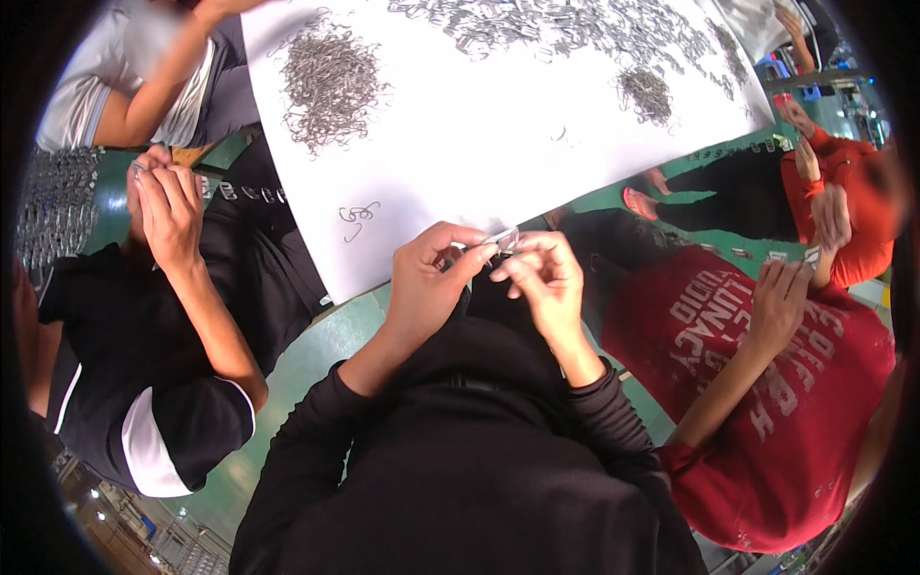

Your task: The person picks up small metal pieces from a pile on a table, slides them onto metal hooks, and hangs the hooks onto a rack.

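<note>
Just beyond the table's near edge, in front of my body, a small silvery metal loop (pixel 506 236) is held up between my two hands. My left hand (pixel 426 287) pinches its left end between thumb and forefinger. At the loop's other end is my right hand (pixel 551 285), thumb and fingers bent together around it. Whether a thin wire piece is also in my right fingertips is too small to tell. A few loose bent wire hooks (pixel 356 218) lie on the white tabletop (pixel 431 172), ahead and left of my hands.
A dense heap of wire hooks (pixel 335 81) covers the table's left part; a smaller heap (pixel 646 94) is at right. Many flat metal loops (pixel 575 27) spread along the far side. Co-workers sit close on both sides, one in a black shirt (pixel 144 383), one in a red shirt (pixel 757 383).
</note>
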The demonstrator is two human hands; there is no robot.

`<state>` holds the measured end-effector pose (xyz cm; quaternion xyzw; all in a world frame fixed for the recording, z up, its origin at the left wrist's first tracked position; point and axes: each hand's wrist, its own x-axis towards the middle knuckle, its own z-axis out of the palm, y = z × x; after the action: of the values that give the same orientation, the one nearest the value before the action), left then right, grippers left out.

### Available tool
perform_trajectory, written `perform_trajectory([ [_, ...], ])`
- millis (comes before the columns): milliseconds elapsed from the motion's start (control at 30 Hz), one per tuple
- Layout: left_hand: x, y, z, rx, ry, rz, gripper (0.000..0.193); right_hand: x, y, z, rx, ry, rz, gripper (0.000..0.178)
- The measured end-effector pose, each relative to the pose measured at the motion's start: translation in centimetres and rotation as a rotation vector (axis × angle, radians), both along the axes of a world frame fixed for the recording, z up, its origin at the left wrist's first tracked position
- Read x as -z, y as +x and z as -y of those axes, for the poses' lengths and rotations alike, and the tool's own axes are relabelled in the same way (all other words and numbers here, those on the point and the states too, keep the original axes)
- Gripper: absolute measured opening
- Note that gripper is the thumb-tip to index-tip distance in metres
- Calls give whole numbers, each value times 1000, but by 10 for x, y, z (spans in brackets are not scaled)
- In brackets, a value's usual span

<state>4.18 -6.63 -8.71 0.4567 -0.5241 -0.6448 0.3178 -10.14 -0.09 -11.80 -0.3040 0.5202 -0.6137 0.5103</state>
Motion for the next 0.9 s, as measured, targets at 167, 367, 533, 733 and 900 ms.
perform_trajectory([
  [167,7,23,-11,-50,-101,66,9,34,-10,75,-32,101,-568,14],
  [367,2,28,-15,1,-113,93,11,88,25,167,-326,255,-1375,22],
  [533,0,25,-17,-23,-64,79,11,59,4,136,-350,222,-1062,20],
  [733,8,16,-15,65,-20,38,12,-41,-24,39,-153,275,-54,13],
  [900,1,-7,-6,105,-48,4,12,-52,-19,6,60,172,-128,7],
])
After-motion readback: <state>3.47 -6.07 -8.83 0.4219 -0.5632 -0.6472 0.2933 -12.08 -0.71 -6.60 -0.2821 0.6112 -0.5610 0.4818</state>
